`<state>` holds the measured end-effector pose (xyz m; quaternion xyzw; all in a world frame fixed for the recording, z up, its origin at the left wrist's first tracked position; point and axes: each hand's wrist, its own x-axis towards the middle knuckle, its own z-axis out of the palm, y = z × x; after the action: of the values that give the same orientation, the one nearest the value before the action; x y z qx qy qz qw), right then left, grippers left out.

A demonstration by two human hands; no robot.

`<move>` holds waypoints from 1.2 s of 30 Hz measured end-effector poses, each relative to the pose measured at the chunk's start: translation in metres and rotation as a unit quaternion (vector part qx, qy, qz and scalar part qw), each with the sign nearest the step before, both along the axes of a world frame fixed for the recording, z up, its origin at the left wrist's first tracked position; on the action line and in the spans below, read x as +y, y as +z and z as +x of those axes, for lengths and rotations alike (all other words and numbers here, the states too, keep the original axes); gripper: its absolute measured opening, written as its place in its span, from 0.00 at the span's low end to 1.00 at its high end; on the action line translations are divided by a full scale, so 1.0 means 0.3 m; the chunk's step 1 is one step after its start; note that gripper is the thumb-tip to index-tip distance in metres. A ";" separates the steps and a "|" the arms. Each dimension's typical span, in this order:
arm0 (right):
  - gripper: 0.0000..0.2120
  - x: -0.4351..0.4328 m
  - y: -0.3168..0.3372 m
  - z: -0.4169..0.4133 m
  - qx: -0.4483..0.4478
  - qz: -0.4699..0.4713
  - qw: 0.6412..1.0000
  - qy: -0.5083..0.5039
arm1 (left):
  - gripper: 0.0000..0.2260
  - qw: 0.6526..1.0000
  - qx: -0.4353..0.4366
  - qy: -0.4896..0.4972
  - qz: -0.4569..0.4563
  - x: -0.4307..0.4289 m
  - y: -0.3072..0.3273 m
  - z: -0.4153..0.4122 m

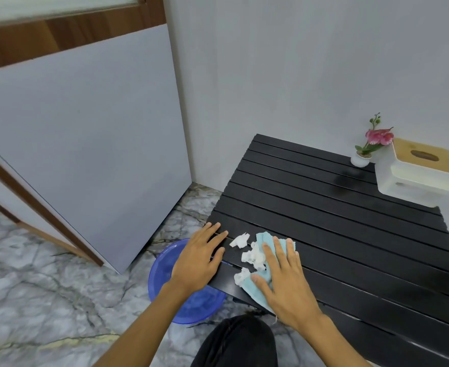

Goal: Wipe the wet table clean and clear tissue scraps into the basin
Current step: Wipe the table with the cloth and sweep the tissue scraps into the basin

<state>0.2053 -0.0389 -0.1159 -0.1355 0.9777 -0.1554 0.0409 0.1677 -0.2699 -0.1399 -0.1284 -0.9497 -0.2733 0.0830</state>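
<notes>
A low black slatted table fills the right half of the view. Near its left corner, my right hand presses flat on a light blue cloth. Several white tissue scraps lie bunched against the cloth's left side, with one piece a little apart. My left hand rests flat with fingers apart on the table's left edge, holding nothing. A blue basin stands on the floor just below that edge, partly hidden by my left arm.
A white tissue box with a wooden lid and a small potted pink flower stand at the table's far right. A grey door panel stands to the left. My dark-clothed knee is below, on marble floor.
</notes>
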 end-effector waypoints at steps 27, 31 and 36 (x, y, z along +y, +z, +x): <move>0.34 -0.347 0.150 -0.332 0.015 -0.291 0.956 0.044 | 0.16 0.970 0.019 0.182 0.161 -0.349 0.098 -0.012; 0.32 -0.090 0.166 -0.399 0.043 -0.267 0.962 -0.034 | 0.16 0.969 0.002 0.138 0.204 -0.249 0.109 -0.052; 0.27 0.126 0.078 -0.453 -0.013 -0.220 0.966 -0.133 | 0.18 0.986 -0.018 0.070 0.151 -0.093 0.081 -0.082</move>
<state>0.0693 -0.0011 -0.0926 -0.0075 0.9281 -0.3722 0.0018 0.1431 -0.2978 -0.1155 -0.0423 -0.9054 -0.4096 0.1030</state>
